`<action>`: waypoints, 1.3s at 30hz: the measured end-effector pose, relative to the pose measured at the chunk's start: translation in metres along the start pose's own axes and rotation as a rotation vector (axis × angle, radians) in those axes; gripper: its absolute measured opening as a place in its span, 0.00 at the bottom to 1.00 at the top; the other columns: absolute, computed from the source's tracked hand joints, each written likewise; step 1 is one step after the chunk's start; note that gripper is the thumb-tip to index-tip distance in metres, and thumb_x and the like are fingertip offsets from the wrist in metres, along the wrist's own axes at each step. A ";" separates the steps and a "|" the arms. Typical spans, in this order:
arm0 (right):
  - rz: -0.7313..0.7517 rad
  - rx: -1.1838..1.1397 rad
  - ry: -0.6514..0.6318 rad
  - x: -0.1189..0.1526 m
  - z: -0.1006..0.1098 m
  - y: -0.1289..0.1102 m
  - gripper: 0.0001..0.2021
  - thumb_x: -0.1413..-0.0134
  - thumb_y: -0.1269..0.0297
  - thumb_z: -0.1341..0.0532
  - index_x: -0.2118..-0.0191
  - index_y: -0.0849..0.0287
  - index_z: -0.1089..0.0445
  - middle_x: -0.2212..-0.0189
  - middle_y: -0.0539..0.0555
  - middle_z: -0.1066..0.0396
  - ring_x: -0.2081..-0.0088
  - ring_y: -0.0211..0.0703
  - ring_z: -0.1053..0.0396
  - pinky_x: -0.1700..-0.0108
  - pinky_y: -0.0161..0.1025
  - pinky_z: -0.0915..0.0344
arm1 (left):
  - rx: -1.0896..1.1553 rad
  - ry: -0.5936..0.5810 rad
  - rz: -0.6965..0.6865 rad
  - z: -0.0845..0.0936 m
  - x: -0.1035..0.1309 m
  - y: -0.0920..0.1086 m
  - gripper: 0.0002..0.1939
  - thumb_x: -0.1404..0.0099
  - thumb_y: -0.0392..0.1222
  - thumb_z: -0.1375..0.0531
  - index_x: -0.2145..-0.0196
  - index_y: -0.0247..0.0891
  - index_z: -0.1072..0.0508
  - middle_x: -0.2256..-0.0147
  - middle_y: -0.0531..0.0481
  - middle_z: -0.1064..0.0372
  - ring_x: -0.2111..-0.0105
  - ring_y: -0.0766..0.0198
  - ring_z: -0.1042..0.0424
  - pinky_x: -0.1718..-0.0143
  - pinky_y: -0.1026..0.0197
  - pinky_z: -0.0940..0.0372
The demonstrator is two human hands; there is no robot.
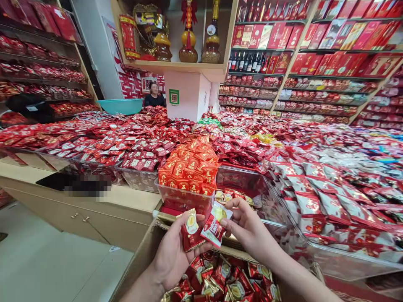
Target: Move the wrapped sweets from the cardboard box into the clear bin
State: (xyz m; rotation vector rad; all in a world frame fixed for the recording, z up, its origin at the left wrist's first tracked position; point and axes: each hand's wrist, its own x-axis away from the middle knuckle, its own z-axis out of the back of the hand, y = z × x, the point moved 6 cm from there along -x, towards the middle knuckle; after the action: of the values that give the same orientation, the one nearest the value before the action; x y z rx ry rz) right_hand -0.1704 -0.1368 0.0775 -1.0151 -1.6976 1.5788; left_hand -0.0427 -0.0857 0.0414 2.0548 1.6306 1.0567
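Note:
My left hand (176, 247) holds a red and gold candy packet (191, 233) between thumb and fingers, its palm turned up. My right hand (247, 222) pinches a white and red packet (215, 224) by its upper right side, close beside the first packet. Both hands are over an open cardboard box (143, 256) with many red and gold wrapped candies (234, 279) inside. Just beyond the hands stands a clear bin (184, 200) heaped with orange-red packets (190, 167).
A partly filled clear bin (242, 178) lies behind my right hand, with white and red packets (311, 203) to its right. Heaps of packets cover the long counter (135, 195). A turquoise basin (121, 106) and a person (154, 98) are farther back.

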 end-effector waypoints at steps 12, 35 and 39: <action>0.624 1.244 0.164 0.051 -0.028 0.000 0.11 0.52 0.65 0.42 0.61 0.60 0.38 0.55 0.64 0.38 0.58 0.52 0.37 0.60 0.48 0.35 | -0.356 0.136 -0.193 -0.005 0.003 -0.017 0.19 0.53 0.40 0.35 0.60 0.39 0.28 0.66 0.49 0.25 0.66 0.57 0.27 0.65 0.60 0.34; -0.202 1.991 -0.247 -0.082 0.095 -0.007 0.10 0.53 0.78 0.46 0.65 0.69 0.31 0.65 0.63 0.28 0.62 0.44 0.30 0.63 0.36 0.36 | -0.697 0.097 -0.193 0.042 -0.010 -0.009 0.20 0.51 0.51 0.38 0.64 0.35 0.28 0.73 0.50 0.26 0.69 0.60 0.28 0.64 0.63 0.36; -0.288 1.999 -0.432 -0.073 0.092 0.005 0.10 0.56 0.76 0.44 0.66 0.70 0.29 0.66 0.65 0.27 0.63 0.48 0.29 0.64 0.37 0.35 | -0.734 0.054 -0.195 0.042 -0.009 -0.010 0.19 0.50 0.50 0.39 0.64 0.35 0.29 0.74 0.51 0.26 0.70 0.61 0.29 0.68 0.65 0.37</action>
State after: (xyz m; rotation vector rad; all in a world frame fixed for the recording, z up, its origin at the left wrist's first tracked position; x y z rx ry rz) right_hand -0.2087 -0.2476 0.0673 0.5919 0.1668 2.1709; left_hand -0.0205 -0.0833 0.0035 1.3685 1.1742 1.3796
